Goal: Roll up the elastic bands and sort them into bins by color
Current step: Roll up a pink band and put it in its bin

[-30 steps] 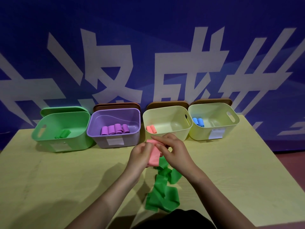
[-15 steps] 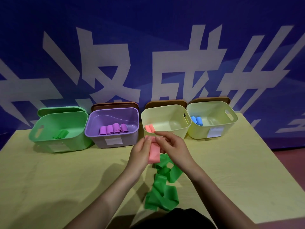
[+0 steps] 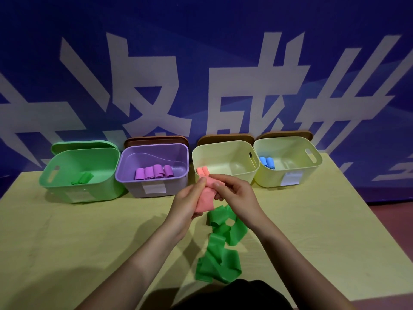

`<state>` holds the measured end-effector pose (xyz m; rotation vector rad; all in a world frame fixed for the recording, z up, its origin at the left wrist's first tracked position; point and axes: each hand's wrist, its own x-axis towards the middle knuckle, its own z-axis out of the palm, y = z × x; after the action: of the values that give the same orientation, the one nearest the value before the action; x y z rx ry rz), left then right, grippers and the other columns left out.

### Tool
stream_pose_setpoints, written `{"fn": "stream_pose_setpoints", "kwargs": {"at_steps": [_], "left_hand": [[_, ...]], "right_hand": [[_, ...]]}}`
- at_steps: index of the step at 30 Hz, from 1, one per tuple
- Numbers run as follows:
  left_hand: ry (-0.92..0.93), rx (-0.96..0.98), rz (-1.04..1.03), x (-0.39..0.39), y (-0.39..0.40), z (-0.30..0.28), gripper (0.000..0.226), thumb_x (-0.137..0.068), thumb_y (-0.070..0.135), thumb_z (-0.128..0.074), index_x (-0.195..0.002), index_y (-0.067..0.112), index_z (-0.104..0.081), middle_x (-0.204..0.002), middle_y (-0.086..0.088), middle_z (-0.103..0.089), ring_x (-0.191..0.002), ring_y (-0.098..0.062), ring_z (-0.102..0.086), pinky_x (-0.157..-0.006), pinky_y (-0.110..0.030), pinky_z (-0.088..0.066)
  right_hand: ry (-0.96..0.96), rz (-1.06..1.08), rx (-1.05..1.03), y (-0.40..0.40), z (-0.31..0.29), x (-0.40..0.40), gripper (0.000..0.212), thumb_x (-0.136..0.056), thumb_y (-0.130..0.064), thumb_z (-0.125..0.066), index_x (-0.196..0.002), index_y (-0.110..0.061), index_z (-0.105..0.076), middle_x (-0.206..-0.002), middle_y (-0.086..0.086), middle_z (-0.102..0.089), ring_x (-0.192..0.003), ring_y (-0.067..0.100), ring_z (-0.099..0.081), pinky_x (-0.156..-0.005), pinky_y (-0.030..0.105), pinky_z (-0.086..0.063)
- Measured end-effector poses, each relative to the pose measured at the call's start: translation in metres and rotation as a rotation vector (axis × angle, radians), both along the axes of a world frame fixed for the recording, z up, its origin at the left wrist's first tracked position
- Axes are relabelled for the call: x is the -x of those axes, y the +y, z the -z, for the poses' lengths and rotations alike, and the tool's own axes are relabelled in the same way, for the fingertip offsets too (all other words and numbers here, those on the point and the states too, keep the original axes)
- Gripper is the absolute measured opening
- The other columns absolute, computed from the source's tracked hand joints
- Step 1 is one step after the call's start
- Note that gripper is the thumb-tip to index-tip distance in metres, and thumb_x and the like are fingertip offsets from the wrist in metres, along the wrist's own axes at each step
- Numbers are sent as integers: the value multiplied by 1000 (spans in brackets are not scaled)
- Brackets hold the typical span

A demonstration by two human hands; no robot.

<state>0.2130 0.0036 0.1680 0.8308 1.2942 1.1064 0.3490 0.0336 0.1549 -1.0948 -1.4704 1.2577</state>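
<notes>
Both hands hold a rolled pink band above the table, just in front of the middle bins. My left hand grips its lower part, and my right hand pinches its top with curled fingers. A loose green band lies crumpled on the table below my hands. Four bins stand in a row: a green bin with a green roll, a purple bin with several purple rolls, a cream bin with pink rolls, and another cream bin with blue rolls.
The yellow-green table ends on the right at a slanted edge, with red floor beyond. Lids lean behind the bins against a blue wall banner with large white characters. A dark garment shows at the bottom edge.
The hands have kept working the pink band in place, and its hanging part looks shorter now. The view shifted slightly; the green band has not moved.
</notes>
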Motion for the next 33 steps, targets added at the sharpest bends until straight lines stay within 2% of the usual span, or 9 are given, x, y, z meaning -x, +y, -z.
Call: {"fn": "stream_pose_setpoints", "kwargs": {"at_steps": [2,6,13,17,20,23,26,29,33], "left_hand": [[31,43,-34,1,2,3,31,-94,40,-53,-89,13,-68,-53,7,-52,-48,-8,-42,-44,-19,-30],[81,38,-49,-3,2,6,35,-98,38,-48,-75,14,-59,-47,5,-35,-41,-8,-29,-42,-20,-21],[124,-62,-54,-3,3,12,32,-100,30,-45,-78,19,-66,-55,1,-42,-41,-6,-34,-40,-17,-26],[43,-65,-67,-2,2,11,31,-97,34,-48,-77,20,-67,-55,4,-43,-44,-7,-33,-42,-17,-24],[32,-76,-42,1,2,11,33,-98,35,-47,-78,20,-69,-57,5,-44,-46,-7,-33,-42,-18,-23],[54,-106,-2,4,1,11,35,-100,33,-44,-83,19,-71,-58,5,-50,-46,-6,-33,-42,-16,-25],[99,-152,65,5,-1,14,36,-101,33,-41,-90,20,-74,-68,-3,-57,-48,-7,-35,-43,-16,-28],[111,-140,76,4,-1,19,33,-101,29,-41,-102,10,-68,-69,-12,-47,-45,-7,-35,-43,-17,-29],[97,-125,86,5,0,25,30,-101,26,-40,-102,6,-62,-48,7,-40,-40,-5,-32,-44,-19,-27]], "right_hand": [[-50,23,-2,3,2,1,24,-90,-6,-62,-114,-10,-68,-84,13,-70,-68,8,-63,-70,25,-53],[-221,55,-134,7,5,1,13,-88,-14,-66,-99,-17,-71,-85,-2,-70,-77,13,-64,-70,27,-52],[-239,76,-228,6,8,0,20,-84,-8,-69,-101,-19,-73,-87,-11,-67,-78,8,-58,-70,25,-48],[-229,50,-264,6,4,0,26,-83,-5,-70,-107,-17,-74,-82,-16,-61,-77,3,-57,-68,12,-40],[-149,-7,-226,1,3,-2,27,-89,-7,-65,-114,-15,-70,-86,-13,-61,-83,1,-59,-73,11,-41],[-26,-52,-106,-2,2,-6,27,-97,-7,-52,-119,-16,-65,-89,-7,-65,-81,4,-61,-77,18,-48],[-2,-37,7,-3,2,-6,27,-99,-10,-48,-119,-18,-64,-71,-6,-63,-69,7,-58,-75,24,-50],[5,-60,33,-4,2,-4,24,-100,-11,-47,-104,-19,-70,-61,-3,-56,-61,11,-53,-65,25,-46],[27,-60,28,-5,-2,-2,25,-97,-7,-51,-97,-21,-71,-65,9,-56,-57,7,-51,-58,17,-43]]}}
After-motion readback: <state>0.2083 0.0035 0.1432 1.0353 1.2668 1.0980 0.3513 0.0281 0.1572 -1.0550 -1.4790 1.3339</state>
